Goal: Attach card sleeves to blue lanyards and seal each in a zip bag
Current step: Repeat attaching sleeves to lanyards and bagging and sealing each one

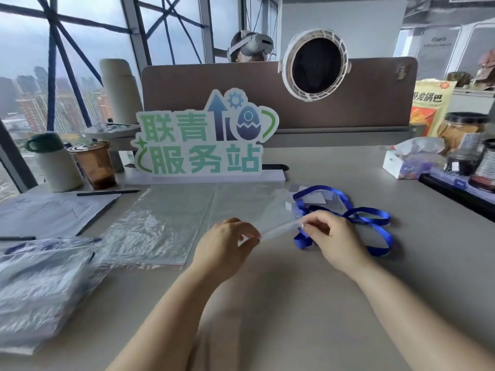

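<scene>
Item: desk scene, head view. All places given from the green sign (198, 145) standing at the back of the table (267, 311).

- Zip bag (277, 210): clear, in front of the sign and slightly right, its near edge raised between both hands, its far end reaching toward the lanyard.
- Left hand (227, 245): in front of the sign; thumb and curled fingertips pinched the left end of the bag's near edge.
- Right hand (332, 236): front-right of the sign; thumb and forefinger pinched the right end of that edge, other fingers curled.
- Blue lanyard (375, 218): right of the sign, looped on the table beyond the right hand. Whether part of it lay inside the bag could not be told.
- Card sleeve (314, 200): pale, within the lanyard's far loop; blurred.
- Sheet of clear plastic (155, 228): flat, front-left of the sign.
- Pile of filled bags (40, 285): far front-left.
- Iced drink cup (93, 164) and white mug (53, 164): left of the sign.
- Tissue box (409, 162): right of the sign.
</scene>
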Available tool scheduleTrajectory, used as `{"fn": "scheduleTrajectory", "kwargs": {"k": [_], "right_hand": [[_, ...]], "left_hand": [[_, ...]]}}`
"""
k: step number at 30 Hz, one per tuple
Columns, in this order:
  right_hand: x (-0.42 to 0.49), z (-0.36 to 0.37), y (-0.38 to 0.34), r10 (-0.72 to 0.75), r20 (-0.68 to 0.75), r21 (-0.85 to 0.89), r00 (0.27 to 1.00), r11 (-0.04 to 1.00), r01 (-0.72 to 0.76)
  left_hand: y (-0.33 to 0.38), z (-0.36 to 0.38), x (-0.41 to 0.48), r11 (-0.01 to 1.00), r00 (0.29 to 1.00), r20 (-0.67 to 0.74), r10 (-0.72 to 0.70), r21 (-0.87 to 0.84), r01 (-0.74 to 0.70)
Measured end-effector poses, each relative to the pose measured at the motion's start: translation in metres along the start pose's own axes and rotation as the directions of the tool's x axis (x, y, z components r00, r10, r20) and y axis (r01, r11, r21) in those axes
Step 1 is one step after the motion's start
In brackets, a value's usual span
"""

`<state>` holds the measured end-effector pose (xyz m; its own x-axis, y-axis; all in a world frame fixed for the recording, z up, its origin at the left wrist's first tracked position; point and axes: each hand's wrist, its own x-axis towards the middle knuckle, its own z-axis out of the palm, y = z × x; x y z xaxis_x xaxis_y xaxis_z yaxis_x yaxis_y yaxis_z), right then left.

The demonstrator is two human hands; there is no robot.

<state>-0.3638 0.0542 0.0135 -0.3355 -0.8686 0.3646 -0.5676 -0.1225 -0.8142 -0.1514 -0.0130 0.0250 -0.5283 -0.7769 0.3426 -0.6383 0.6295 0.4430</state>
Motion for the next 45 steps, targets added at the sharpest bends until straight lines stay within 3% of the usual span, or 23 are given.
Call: {"fn": "scheduleTrajectory", "kwargs": {"k": [3,7,11,13,18,24,29,36,45], "right_hand": [[-0.002,0.003,-0.001,0.018,-0.066,0.050,0.998,0.999,-0.015],[-0.008,0.010,-0.008,-0.026,-0.178,0.021,0.984,0.999,0.030],[-0.012,0.019,-0.015,-0.032,-0.127,0.054,0.991,0.998,0.039],[-0.013,0.022,-0.018,0.001,-0.090,0.098,0.996,0.995,0.008],[-0.013,0.019,-0.017,0.111,-0.085,0.147,0.990,0.984,-0.098],[-0.011,0.016,-0.013,0.184,-0.076,0.228,0.980,0.960,-0.162],[-0.016,0.018,-0.020,0.138,-0.041,0.221,0.990,0.967,-0.126],[-0.018,0.017,-0.023,0.039,0.010,0.192,0.999,0.981,-0.040],[-0.018,0.017,-0.020,0.009,0.041,0.135,0.999,0.991,-0.014]], "left_hand": [[-0.001,0.001,0.001,0.996,0.997,-0.006,-0.082,-0.036,0.082],[0.006,0.005,0.000,0.937,0.971,-0.107,-0.212,-0.306,0.171],[0.018,0.014,0.000,0.842,0.962,-0.110,-0.251,-0.515,0.161],[0.023,0.019,-0.001,0.855,0.979,-0.099,-0.178,-0.509,0.104],[0.025,0.024,-0.004,0.954,0.998,-0.035,0.045,-0.295,-0.053],[0.024,0.018,-0.007,0.991,0.997,-0.081,-0.003,-0.133,-0.008],[0.024,0.019,-0.004,0.953,0.983,-0.136,-0.125,-0.293,0.081],[0.031,0.018,-0.005,0.828,0.974,-0.054,-0.218,-0.539,0.156],[0.033,0.017,-0.005,0.795,0.978,-0.018,-0.209,-0.586,0.159]]}}
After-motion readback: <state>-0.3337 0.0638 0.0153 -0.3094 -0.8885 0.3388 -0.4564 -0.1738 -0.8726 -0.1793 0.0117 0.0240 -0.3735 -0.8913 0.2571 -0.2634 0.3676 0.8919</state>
